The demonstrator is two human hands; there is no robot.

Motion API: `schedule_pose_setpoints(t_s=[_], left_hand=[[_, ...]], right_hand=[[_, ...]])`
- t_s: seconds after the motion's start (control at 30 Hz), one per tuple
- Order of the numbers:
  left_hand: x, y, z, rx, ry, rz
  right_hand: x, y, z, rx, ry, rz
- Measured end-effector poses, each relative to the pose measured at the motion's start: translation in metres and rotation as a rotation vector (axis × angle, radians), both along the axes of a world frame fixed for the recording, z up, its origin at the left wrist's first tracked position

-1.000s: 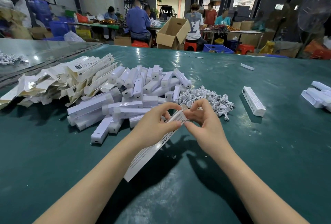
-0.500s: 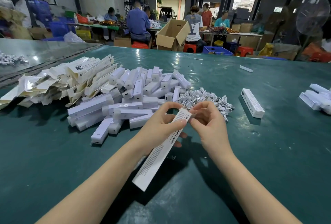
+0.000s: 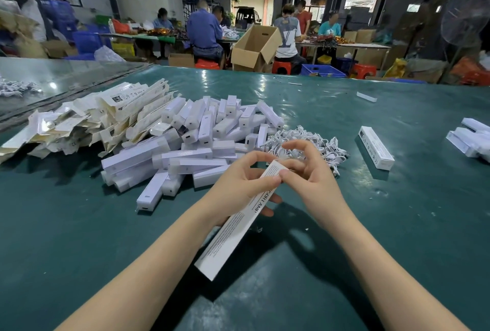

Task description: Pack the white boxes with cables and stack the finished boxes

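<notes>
The printed white box (image 3: 230,235) is held tilted above the green table (image 3: 397,238), lower end toward the person. The left hand (image 3: 236,187) grips its upper half, fingers curled round it. The right hand (image 3: 313,182) pinches the upper end between thumb and forefinger, apparently working the end flap. Whether a cable is inside cannot be seen.

Just beyond lie the loose white cables (image 3: 328,149), a heap of white units (image 3: 191,142) and flat unfolded cartons (image 3: 106,116).

One closed box (image 3: 376,149) lies alone to the right, and a small group of boxes (image 3: 469,140) sits at the right edge. Judged from these, most of the packing is left.
</notes>
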State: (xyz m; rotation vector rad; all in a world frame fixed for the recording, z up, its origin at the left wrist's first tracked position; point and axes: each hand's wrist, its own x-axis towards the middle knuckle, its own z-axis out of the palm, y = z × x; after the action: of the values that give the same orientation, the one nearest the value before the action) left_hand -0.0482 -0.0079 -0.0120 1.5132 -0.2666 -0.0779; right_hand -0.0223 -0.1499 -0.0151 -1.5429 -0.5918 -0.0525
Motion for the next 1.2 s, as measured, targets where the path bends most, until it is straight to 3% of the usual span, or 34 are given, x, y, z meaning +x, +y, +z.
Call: schedule_pose_setpoints(t_s=[0.17, 0.37, 0.5, 0.57, 0.7, 0.77, 1.1, 1.2], left_hand=[[0.004, 0.005, -0.004, 0.003, -0.005, 0.091], [0.006, 0.009, -0.006, -0.009, -0.008, 0.109], [0.007, 0.006, -0.007, 0.000, -0.039, 0.082], [0.008, 0.004, -0.008, 0.000, -0.050, 0.089], [0.008, 0.004, -0.009, -0.032, -0.006, 0.110], [0.006, 0.004, -0.007, -0.029, 0.037, 0.094], [0.004, 0.000, -0.008, -0.020, 0.059, 0.043], [0.003, -0.001, -0.008, -0.014, 0.038, 0.030]], right_hand=[[0.000, 0.004, -0.007, 0.039, -0.015, -0.291], [-0.002, 0.015, -0.012, 0.154, 0.188, -0.125], [-0.003, 0.018, -0.013, 0.381, 0.401, 0.037], [-0.004, 0.018, -0.013, 0.378, 0.343, -0.012], [-0.005, 0.014, -0.013, 0.153, 0.048, -0.204], [-0.006, 0.014, -0.013, 0.174, 0.024, -0.213], [-0.002, 0.014, -0.009, 0.517, 0.477, -0.112], [-0.002, 0.013, -0.006, 0.554, 0.520, -0.100]])
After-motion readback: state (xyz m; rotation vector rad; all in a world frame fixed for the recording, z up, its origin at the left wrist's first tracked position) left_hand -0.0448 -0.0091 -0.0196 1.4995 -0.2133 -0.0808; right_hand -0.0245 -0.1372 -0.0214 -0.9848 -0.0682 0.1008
